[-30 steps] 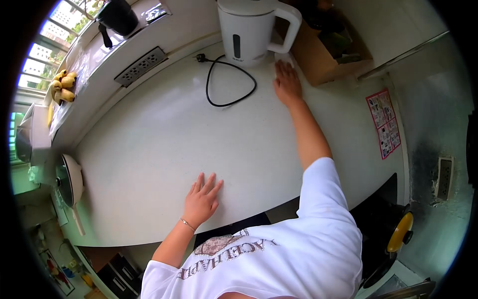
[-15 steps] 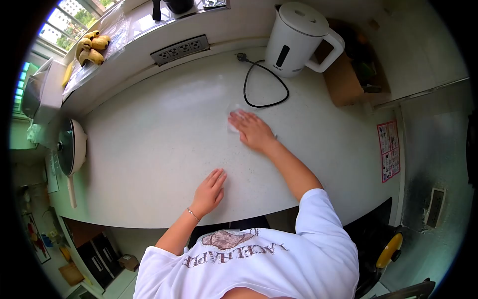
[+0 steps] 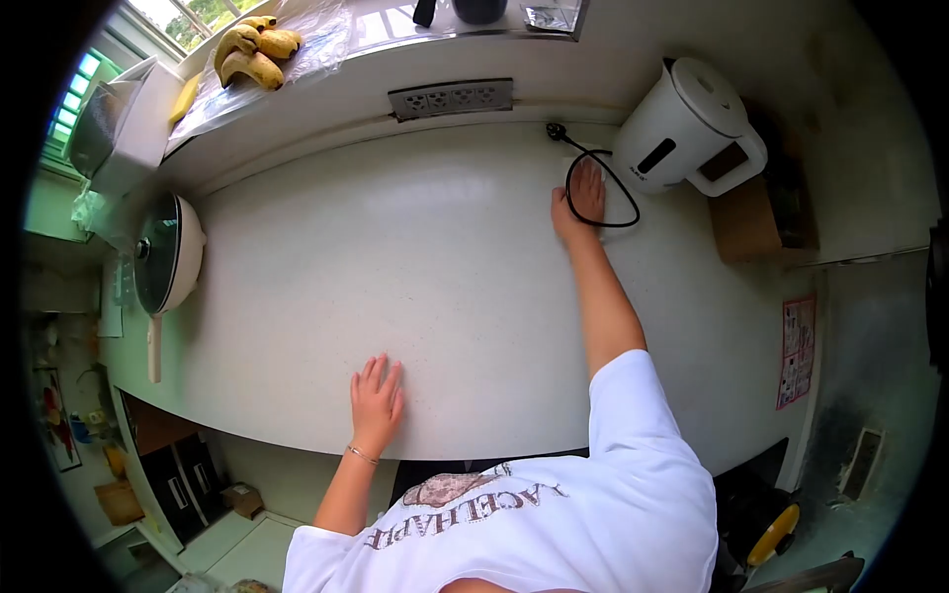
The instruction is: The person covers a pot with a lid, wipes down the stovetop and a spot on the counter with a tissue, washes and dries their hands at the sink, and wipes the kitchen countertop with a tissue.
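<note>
My right hand (image 3: 583, 203) lies flat near the back of the white countertop (image 3: 395, 257), fingers stretched forward. Under its fingers is a thin white wipe (image 3: 570, 164), mostly hidden by the hand. The black power cord (image 3: 619, 226) of the white electric kettle (image 3: 682, 124) loops across that hand, its plug (image 3: 556, 130) lying just beyond. Close to the counter's front edge, my left hand (image 3: 375, 403) rests palm down with its fingers spread and holds nothing. Small dark specks dot the surface between the hands.
A lidded pan (image 3: 170, 252) stands at the left end, its handle pointing toward me. Bananas (image 3: 252, 54) lie on plastic on the back ledge, above a socket strip (image 3: 452, 99). Behind the kettle is a cardboard box (image 3: 756, 217). A yellow-handled item (image 3: 774, 534) sits lower right.
My right hand has slid away from me and to the right with the wipe, now reaching inside the cord loop. My left hand has shifted left and its fingers have spread. The view has turned.
</note>
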### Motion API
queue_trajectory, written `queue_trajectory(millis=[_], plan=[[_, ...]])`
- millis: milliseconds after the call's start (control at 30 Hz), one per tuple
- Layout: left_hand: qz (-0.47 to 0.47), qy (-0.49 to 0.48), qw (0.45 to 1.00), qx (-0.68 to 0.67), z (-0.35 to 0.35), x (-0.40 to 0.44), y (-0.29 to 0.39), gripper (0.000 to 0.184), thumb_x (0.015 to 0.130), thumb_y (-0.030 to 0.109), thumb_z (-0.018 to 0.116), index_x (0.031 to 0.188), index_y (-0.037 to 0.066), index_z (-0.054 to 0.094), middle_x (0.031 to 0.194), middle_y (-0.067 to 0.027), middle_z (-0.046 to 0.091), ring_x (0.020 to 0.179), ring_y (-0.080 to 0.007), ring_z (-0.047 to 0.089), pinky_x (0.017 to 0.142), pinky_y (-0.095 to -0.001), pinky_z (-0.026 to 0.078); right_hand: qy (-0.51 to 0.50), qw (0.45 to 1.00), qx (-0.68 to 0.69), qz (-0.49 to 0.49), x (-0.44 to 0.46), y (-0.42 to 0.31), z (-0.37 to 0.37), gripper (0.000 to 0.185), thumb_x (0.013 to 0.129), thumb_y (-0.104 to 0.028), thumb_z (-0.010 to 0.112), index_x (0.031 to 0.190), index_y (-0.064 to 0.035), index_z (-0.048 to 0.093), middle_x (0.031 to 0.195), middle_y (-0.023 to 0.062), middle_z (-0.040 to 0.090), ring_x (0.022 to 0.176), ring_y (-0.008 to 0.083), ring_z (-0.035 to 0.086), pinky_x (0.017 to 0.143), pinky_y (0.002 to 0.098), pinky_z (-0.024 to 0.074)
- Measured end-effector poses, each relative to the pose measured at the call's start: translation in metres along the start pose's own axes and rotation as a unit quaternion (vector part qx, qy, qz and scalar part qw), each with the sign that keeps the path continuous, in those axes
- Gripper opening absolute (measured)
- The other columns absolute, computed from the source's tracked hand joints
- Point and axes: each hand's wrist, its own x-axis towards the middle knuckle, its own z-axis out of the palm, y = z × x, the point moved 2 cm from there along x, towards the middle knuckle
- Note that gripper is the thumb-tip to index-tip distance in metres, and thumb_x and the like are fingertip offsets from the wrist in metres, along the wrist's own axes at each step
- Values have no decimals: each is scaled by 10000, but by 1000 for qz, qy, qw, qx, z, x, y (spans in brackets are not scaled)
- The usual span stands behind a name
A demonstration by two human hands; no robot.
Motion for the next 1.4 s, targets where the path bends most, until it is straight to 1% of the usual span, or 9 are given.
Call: queue_trajectory(millis=[100, 233, 600, 733, 967, 1067, 1167, 1267, 1400], plan=[[-50, 14, 999, 9, -6, -5, -34, 442, 841, 175, 536, 1279, 123, 506, 1396, -115, 391, 1302, -308, 338, 1035, -583, 219, -139, 983, 19, -117, -46, -55, -16, 612, 886, -284, 335, 1408, 22, 244, 1509, 133, 170, 1402, 261, 122, 1136, 370, 120], [-54, 4, 998, 32, -7, -5, -56, 461, 841, 191, 541, 1297, 137, 494, 1412, -92, 388, 1314, -296, 333, 1037, -601, 192, -142, 968, 65, -197, -64, -85, -11, 611, 882, -245, 349, 1411, 31, 218, 1500, 148, 183, 1392, 275, 150, 1138, 367, 118], [-1, -67, 998, -4, -23, 4, -69, 510, 819, 210, 553, 1318, 141, 473, 1429, -96, 370, 1331, -279, 318, 1049, -589, 165, -14, 997, 79, 2, 71, -97, 37, 605, 830, -197, 410, 1351, 90, 298, 1451, 240, 229, 1361, 365, 173, 1123, 429, 131], [28, -50, 998, -20, -30, 5, -72, 503, 818, 198, 546, 1312, 130, 476, 1426, -92, 374, 1322, -275, 330, 1047, -593, 155, -133, 940, 118, -291, -10, -199, 7, 598, 828, -207, 426, 1369, 24, 320, 1462, 145, 284, 1364, 276, 236, 1131, 357, 160], [51, -49, 992, -103, -32, -5, -106, 492, 819, 162, 540, 1303, 98, 477, 1398, -93, 406, 1317, -270, 334, 1040, -537, 233, -200, 820, 178, -506, -181, -286, -11, 604, 823, -247, 414, 1392, -62, 334, 1488, 93, 253, 1382, 234, 212, 1135, 363, 152], [54, -14, 997, -44, -41, -13, -121, 495, 825, 164, 544, 1306, 81, 465, 1397, -104, 401, 1323, -276, 321, 1045, -519, 248, -238, 848, 103, -463, -153, -231, -23, 588, 839, -218, 405, 1419, -178, 316, 1500, 63, 233, 1390, 200, 193, 1137, 356, 145], [-12, 4, 1000, 16, -40, -24, -135, 504, 829, 180, 556, 1312, 76, 455, 1420, -125, 361, 1326, -291, 312, 1054, -518, 241, -126, 961, 9, -245, -67, -165, -2, 588, 869, -179, 401, 1438, -159, 256, 1508, 91, 197, 1389, 266, 180, 1135, 386, 138], [7, -17, 999, -26, -35, -32, -141, 530, 832, 202, 571, 1320, 48, 435, 1438, -140, 324, 1328, -308, 302, 1064, -484, 255, -85, 991, -8, -103, -22, -187, 22, 568, 889, -232, 364, 1434, -117, 252, 1515, 68, 181, 1387, 282, 173, 1133, 397, 133], [10, -12, 1000, -27, -37, -45, -132, 582, 816, 242, 610, 1306, -10, 421, 1402, -144, 374, 1298, -318, 346, 1038, -433, 331, -95, 940, 47, -324, -87, -304, 20, 580, 858, -263, 350, 1404, -72, 312, 1494, 53, 248, 1381, 266, 196, 1136, 379, 136]])
